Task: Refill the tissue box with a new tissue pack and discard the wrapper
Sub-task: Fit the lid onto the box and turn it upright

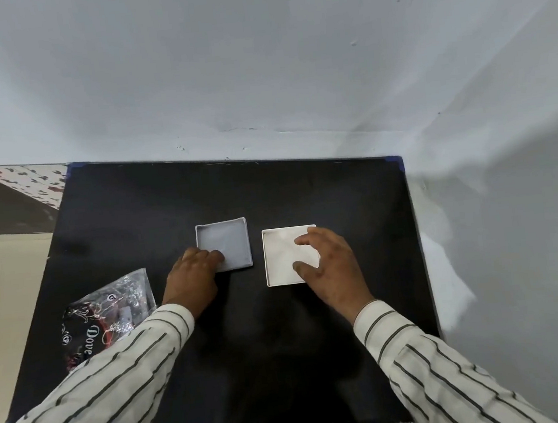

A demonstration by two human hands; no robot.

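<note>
Right now the tissue box (282, 257) sits at centre-right of the frame on the black counter (132, 209), open at the top and filled to its rim with white tissue, roughly square so it shows no clear long axis. The right hand (331, 267) lies over its right side, fingers (305, 241) spread, the thumb touching the near right corner and the forefinger reaching across the far edge; it rests on the tissue and closes on nothing. Just beside the box, to the left with a strip of bare counter between them, lies the lid (227, 242), turned hollow side up, greyish and also square. The left hand (193, 275) covers the lid's near left corner, its fingers curled over the rim; whether they actually pinch the rim I cannot tell. At lower left of the frame, well apart from both pieces, the crumpled clear wrapper (109, 312) with dark printing lies partly under the striped left sleeve (92, 386). By my judgement the box is refilled, and the coming move turns on the lid lying directly left of the box, with the left hand far nearer to it.
</note>
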